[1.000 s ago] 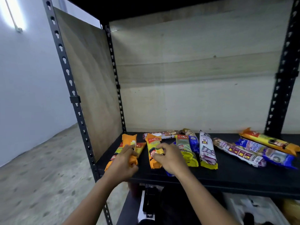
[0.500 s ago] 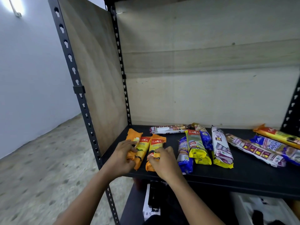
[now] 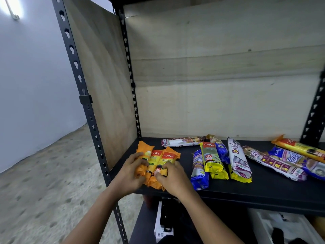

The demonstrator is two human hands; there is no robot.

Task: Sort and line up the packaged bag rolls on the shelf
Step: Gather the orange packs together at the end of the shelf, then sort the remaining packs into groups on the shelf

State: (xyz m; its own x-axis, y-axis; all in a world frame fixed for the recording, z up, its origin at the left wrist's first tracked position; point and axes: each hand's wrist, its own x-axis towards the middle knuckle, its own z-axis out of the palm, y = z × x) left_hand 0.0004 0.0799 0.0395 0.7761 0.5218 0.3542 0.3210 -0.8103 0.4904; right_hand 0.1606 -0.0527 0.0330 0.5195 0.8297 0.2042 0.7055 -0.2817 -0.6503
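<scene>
Three orange and yellow bag rolls (image 3: pixel 158 158) lie side by side at the front left of the black shelf (image 3: pixel 263 189). My left hand (image 3: pixel 131 173) grips the leftmost orange roll (image 3: pixel 143 152). My right hand (image 3: pixel 171 178) pinches the near end of the rightmost one (image 3: pixel 168 158). To the right lie a blue roll (image 3: pixel 199 171), a yellow-green 25L roll (image 3: pixel 212 161) over another blue one, and a white and purple roll (image 3: pixel 238 160). A white roll (image 3: pixel 181 142) lies crosswise at the back.
Three more rolls (image 3: pixel 288 159) lie slanted at the shelf's right end. Wooden panels close the left side and back. Black perforated uprights (image 3: pixel 84 95) frame the shelf. A lower shelf holds a white box (image 3: pixel 162 228) and dark items.
Both hands have drawn the three orange rolls together into a tight side-by-side group near the front left. The view has shifted closer and slightly left.
</scene>
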